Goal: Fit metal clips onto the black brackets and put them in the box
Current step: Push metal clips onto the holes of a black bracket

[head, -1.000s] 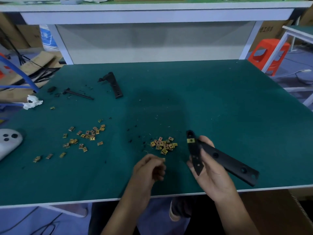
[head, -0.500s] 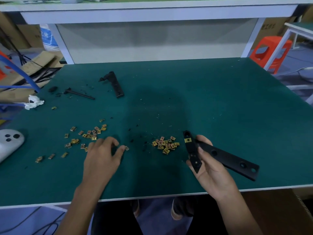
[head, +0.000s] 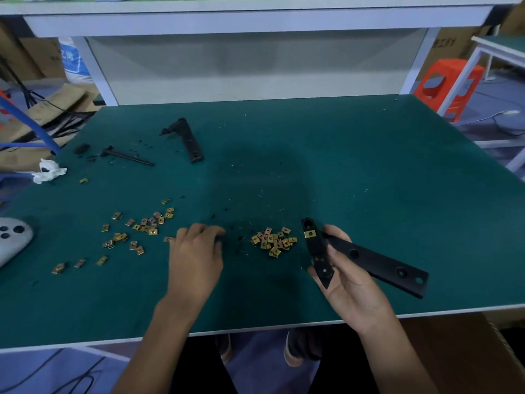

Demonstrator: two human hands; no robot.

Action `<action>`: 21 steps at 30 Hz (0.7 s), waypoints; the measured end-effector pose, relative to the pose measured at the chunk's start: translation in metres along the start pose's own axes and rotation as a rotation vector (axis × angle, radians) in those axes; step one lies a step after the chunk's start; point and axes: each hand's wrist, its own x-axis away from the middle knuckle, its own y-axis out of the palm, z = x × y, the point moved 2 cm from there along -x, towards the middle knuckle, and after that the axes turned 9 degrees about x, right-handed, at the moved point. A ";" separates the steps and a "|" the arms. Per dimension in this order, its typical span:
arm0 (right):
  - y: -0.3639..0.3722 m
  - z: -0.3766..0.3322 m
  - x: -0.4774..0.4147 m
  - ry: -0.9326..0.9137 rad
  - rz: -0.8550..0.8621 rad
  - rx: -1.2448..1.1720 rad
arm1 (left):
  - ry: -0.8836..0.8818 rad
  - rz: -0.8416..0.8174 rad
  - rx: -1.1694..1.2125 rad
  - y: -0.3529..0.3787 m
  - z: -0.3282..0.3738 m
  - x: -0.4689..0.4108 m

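My right hand [head: 349,282] grips a long black bracket [head: 377,263] just above the table's front edge. One gold metal clip [head: 310,234] sits fitted on the bracket's upper arm. A small pile of gold clips [head: 274,241] lies on the green mat just left of it. My left hand [head: 196,257] rests knuckles-up on the mat between that pile and a wider scatter of clips [head: 142,227], fingers bent down. Whether it pinches a clip is hidden. A brown cardboard box [head: 468,351] shows below the table edge at the lower right.
A second black bracket [head: 190,143] and a thin black part [head: 127,157] lie at the back left. Crumpled white tissue [head: 48,172] and a grey device [head: 11,240] sit at the left edge. An orange stool [head: 449,83] stands beyond the right corner.
My left hand swung out to the left scatter of clips, then slid back right toward the near pile. My right hand kept hold of the bracket almost in place.
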 end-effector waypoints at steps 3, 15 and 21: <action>0.000 -0.001 0.001 -0.002 0.001 -0.015 | -0.009 0.053 0.004 -0.007 -0.023 -0.009; 0.003 -0.002 0.001 0.005 -0.006 -0.013 | 0.142 -0.189 0.147 0.040 0.035 -0.014; 0.003 -0.001 0.000 -0.004 -0.032 -0.011 | 0.008 -0.181 0.270 0.029 0.025 -0.019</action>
